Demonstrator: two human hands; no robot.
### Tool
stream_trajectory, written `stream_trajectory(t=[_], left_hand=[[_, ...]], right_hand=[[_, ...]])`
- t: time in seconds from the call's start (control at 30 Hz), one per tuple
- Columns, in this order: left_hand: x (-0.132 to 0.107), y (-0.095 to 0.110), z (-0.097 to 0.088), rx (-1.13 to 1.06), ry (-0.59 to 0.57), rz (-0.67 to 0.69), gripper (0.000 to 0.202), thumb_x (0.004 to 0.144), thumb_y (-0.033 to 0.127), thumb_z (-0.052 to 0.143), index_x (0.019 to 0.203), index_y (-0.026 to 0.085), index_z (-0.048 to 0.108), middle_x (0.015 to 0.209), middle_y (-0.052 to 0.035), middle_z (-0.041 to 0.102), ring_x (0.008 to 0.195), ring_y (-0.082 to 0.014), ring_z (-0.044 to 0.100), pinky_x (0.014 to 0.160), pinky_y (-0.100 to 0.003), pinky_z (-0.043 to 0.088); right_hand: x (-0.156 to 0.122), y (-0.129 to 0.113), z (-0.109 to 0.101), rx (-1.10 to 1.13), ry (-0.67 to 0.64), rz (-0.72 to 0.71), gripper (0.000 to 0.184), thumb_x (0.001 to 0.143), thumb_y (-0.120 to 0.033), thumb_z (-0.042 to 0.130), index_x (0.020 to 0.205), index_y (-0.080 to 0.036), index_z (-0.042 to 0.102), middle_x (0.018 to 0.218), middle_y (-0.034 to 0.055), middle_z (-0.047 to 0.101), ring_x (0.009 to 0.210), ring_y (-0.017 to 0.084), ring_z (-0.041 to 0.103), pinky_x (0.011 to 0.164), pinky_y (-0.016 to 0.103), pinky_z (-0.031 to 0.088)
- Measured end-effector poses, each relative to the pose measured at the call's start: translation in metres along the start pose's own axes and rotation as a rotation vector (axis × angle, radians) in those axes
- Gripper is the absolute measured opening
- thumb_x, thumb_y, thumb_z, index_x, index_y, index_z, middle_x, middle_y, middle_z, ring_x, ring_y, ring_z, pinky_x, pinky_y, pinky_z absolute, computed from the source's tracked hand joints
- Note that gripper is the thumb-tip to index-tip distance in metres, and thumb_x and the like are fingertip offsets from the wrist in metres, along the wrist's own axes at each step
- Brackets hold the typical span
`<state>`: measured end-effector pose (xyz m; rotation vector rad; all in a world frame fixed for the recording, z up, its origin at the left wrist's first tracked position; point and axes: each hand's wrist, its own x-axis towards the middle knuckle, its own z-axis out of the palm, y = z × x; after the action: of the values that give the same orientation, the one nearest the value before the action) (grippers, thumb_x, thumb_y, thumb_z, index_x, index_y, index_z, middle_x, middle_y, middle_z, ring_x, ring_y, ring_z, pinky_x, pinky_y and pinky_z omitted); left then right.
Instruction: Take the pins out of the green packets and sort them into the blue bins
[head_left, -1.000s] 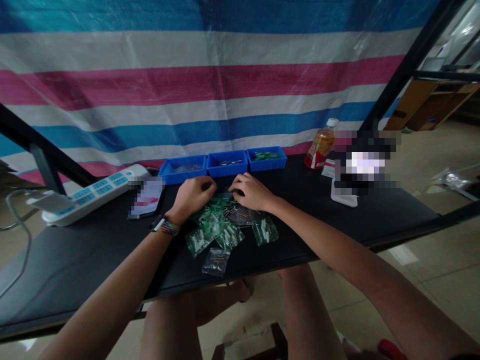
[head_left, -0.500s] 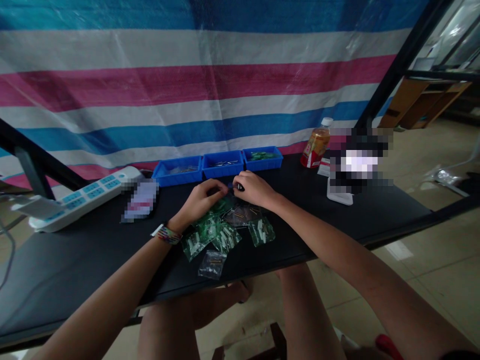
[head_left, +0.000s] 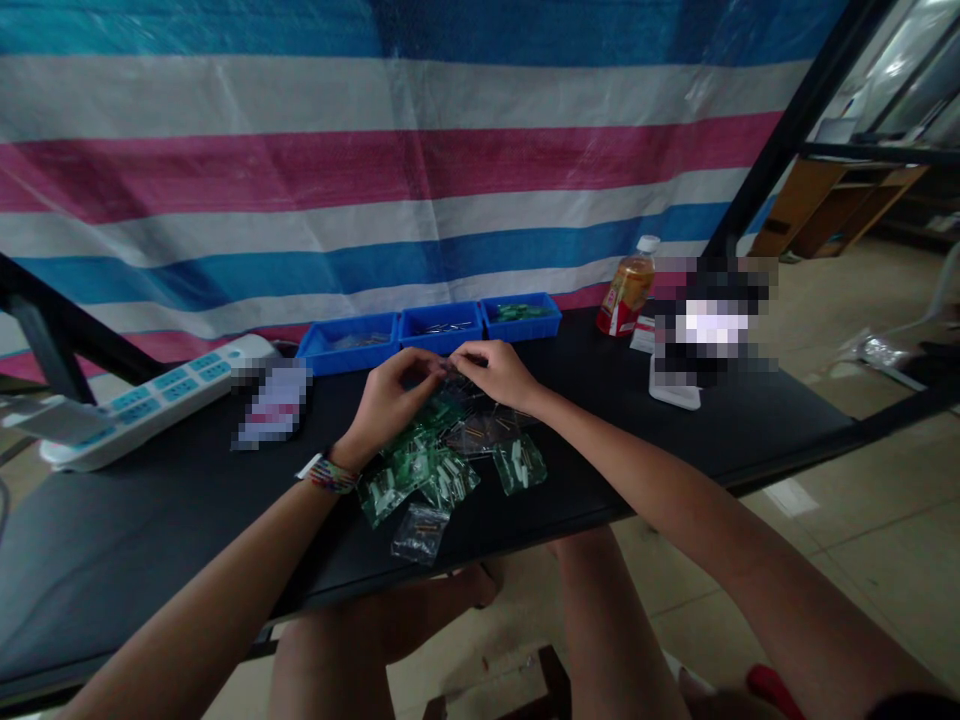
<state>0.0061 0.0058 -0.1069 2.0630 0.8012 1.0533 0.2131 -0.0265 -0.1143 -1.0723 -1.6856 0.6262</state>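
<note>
My left hand [head_left: 403, 392] and my right hand [head_left: 495, 372] meet above the black table, fingertips pinched together. What lies between the fingertips is too small and blurred to make out. Just below them lies a pile of green-tinted plastic bags [head_left: 416, 462] with pale, rod-like pieces inside. Clear bags [head_left: 480, 432] with thin brass-coloured pins sit under and beside my right hand. One separate green bag [head_left: 520, 464] is right of the pile. Nearer the front edge lies a small clear bag [head_left: 421, 532] with brass-coloured pieces.
Three blue bins stand behind my hands: the left bin [head_left: 311, 362] and middle bin [head_left: 439, 343] hold small parts, the right bin [head_left: 525, 328] green packets. A white power strip [head_left: 161, 400] lies left. A drink bottle [head_left: 628, 290] and a white object [head_left: 675, 394] are right.
My right hand has shifted slightly left, and its fingertips now meet those of my left hand. The dark gap between them has closed. The view has turned slightly.
</note>
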Motion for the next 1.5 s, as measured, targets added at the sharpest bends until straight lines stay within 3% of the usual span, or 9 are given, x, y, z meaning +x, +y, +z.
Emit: stream_trajectory(t=[0.3,0.57,0.67,0.83,0.97,1.13,1.27,1.4,1.5], left_hand=[[0.004,0.006,-0.003,-0.233,0.059,-0.100,0.028,0.083,0.044,0.078,0.085,0.020,0.064,0.074,-0.0007,0.066,0.068,-0.0164,0.062,0.067,-0.028,0.049],[-0.003,0.016,-0.006,-0.025,0.067,-0.091,0.050,0.090,0.050,0.071,0.058,0.020,0.047,0.053,0.0038,0.043,0.052,-0.0104,0.037,0.052,-0.026,0.028],[-0.003,0.020,-0.007,-0.003,0.076,-0.132,0.058,0.097,0.051,0.060,0.050,0.020,0.047,0.048,0.0014,0.045,0.048,-0.0107,0.039,0.052,-0.026,0.032],[0.001,0.020,-0.011,-0.104,0.036,-0.184,0.059,0.100,0.058,0.049,0.060,0.018,0.067,0.061,-0.0086,0.070,0.060,-0.0177,0.063,0.066,-0.029,0.050],[0.003,0.017,-0.012,-0.101,0.005,-0.184,0.042,0.091,0.049,0.064,0.067,0.016,0.073,0.068,-0.0075,0.073,0.065,-0.0173,0.063,0.067,-0.028,0.050],[0.003,0.013,-0.009,-0.220,0.027,-0.192,0.032,0.079,0.038,0.077,0.100,0.015,0.076,0.071,-0.0022,0.072,0.065,-0.0176,0.064,0.063,-0.027,0.049],[0.006,0.010,-0.012,-0.272,0.117,-0.209,0.032,0.078,0.033,0.078,0.105,0.016,0.068,0.070,-0.0002,0.071,0.060,-0.0154,0.065,0.059,-0.025,0.048],[0.012,0.002,-0.022,-0.383,0.323,-0.252,0.024,0.077,0.025,0.075,0.095,0.019,0.060,0.073,0.0006,0.071,0.056,-0.0139,0.067,0.054,-0.023,0.048],[0.018,-0.004,-0.029,-0.493,0.477,-0.326,0.019,0.077,0.018,0.071,0.089,0.020,0.056,0.073,0.0009,0.071,0.057,-0.0142,0.070,0.053,-0.021,0.048]], right_hand=[[0.001,-0.005,-0.001,0.254,-0.042,0.088,0.020,0.089,-0.036,0.077,0.094,-0.017,0.074,0.091,0.0046,0.078,0.089,0.018,0.073,0.090,0.034,0.055],[0.003,-0.001,0.002,0.378,-0.073,0.133,0.026,0.083,-0.041,0.083,0.086,-0.017,0.073,0.077,0.0030,0.073,0.073,0.017,0.070,0.073,0.032,0.059],[0.000,-0.001,0.003,0.305,-0.034,0.058,0.022,0.088,-0.038,0.078,0.092,-0.017,0.073,0.081,0.0025,0.073,0.069,0.015,0.068,0.069,0.030,0.058],[-0.004,-0.002,0.002,0.060,0.018,-0.208,0.011,0.096,-0.028,0.073,0.098,-0.019,0.077,0.095,0.0045,0.075,0.087,0.018,0.070,0.084,0.034,0.058],[-0.005,-0.003,-0.003,-0.185,0.065,-0.390,0.008,0.098,-0.023,0.072,0.099,-0.023,0.080,0.109,0.0063,0.072,0.107,0.021,0.068,0.100,0.041,0.054],[-0.006,-0.004,-0.005,-0.295,0.095,-0.421,0.020,0.097,-0.014,0.066,0.106,-0.025,0.081,0.122,0.0075,0.067,0.118,0.022,0.064,0.105,0.043,0.053],[-0.005,-0.006,-0.004,-0.266,0.114,-0.362,0.030,0.095,-0.009,0.059,0.113,-0.024,0.077,0.123,0.0080,0.066,0.120,0.021,0.064,0.107,0.041,0.052],[-0.004,-0.005,-0.006,-0.210,0.066,-0.146,0.033,0.091,-0.009,0.060,0.120,-0.020,0.070,0.095,0.0025,0.070,0.086,0.017,0.067,0.084,0.032,0.055],[-0.004,-0.002,-0.009,-0.262,-0.057,-0.022,0.024,0.084,-0.007,0.063,0.105,-0.017,0.070,0.083,-0.0002,0.067,0.075,0.015,0.064,0.074,0.028,0.050]])
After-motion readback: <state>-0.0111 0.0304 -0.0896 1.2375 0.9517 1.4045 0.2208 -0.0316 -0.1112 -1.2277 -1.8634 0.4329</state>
